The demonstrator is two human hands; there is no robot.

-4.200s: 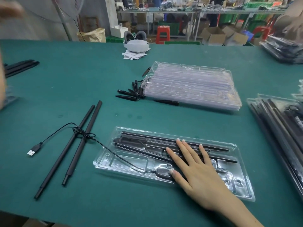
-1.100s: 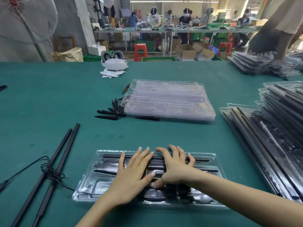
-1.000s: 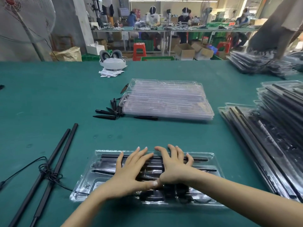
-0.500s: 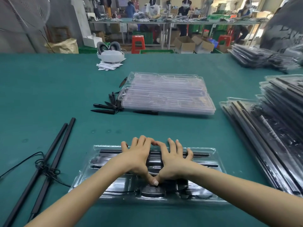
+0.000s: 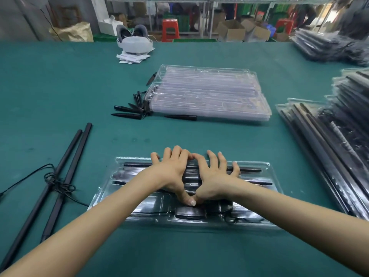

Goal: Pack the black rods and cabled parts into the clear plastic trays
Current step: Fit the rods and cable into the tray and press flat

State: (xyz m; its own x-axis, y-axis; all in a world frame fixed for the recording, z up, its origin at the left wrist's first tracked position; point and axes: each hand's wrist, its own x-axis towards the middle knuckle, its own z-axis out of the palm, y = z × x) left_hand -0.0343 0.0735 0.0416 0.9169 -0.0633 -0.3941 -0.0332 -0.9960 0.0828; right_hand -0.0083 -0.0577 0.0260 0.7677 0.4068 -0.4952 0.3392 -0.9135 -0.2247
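Head view: left hand (image 5: 171, 174) and right hand (image 5: 214, 179) spread-fingered, thumbs meeting, flat atop clear tray (image 5: 265, 198) near table edge, over seated black rods (image 5: 247, 170); likely risk: uneven pressure buckling thin plastic, popping parts loose.
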